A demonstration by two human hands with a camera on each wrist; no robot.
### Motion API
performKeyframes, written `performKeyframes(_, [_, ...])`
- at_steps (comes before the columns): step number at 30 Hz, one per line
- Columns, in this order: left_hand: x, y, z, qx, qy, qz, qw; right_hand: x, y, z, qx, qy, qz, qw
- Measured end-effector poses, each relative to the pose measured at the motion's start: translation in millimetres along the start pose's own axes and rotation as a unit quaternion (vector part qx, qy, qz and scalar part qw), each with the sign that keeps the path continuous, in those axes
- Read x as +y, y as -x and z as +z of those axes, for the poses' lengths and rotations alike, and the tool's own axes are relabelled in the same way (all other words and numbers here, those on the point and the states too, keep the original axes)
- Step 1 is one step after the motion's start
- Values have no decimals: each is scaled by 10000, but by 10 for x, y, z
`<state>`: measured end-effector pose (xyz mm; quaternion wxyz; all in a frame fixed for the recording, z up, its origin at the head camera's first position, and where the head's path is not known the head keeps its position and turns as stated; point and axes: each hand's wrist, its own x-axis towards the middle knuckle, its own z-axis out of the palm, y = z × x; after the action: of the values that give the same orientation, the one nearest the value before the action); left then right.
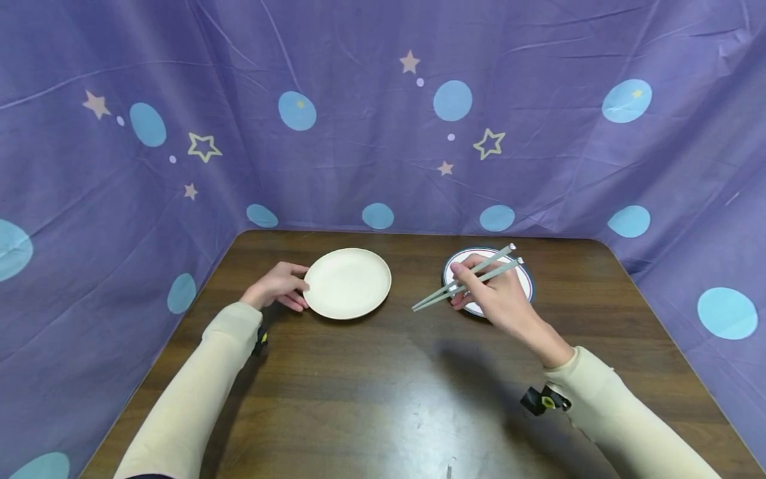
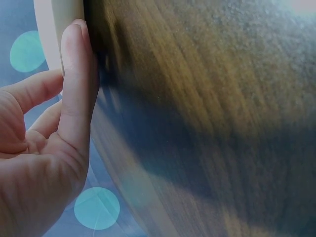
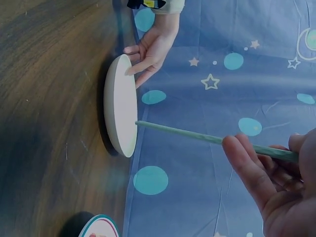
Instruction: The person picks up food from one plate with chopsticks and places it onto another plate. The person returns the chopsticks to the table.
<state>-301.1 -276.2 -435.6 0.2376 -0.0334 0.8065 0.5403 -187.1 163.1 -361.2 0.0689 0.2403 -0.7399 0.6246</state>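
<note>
A round cream plate [image 1: 348,283] sits toward the back of the brown wooden table. At its left rim, my left hand [image 1: 278,287] pinches the edge, with the thumb over the rim and fingers against the outside. My right hand [image 1: 495,293] grips a pair of pale green chopsticks [image 1: 501,269], their tips pointing left and close together. That hand is above a smaller white plate with a blue rim [image 1: 529,282] and hides much of it. In the right wrist view, the small plate [image 3: 100,227] shows red marks on its surface.
The wooden table [image 1: 359,392] has its far edge right behind the plates. A purple curtain [image 1: 359,159] with blue dots and stars hangs behind and at both sides. Each sleeve carries a small black wrist camera [image 1: 541,401].
</note>
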Motion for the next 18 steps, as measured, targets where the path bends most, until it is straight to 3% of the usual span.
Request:
performKeyframes(7, [60, 22, -14, 23, -20, 12, 10000, 42, -62, -113, 353, 341, 411, 9979])
performKeyframes(14, [45, 2, -19, 34, -19, -30, 10000, 113, -111, -222, 507, -108, 28, 9987])
performKeyframes(18, [12, 23, 0, -13, 34, -22, 10000, 150, -107, -273, 680, -106, 17, 9976])
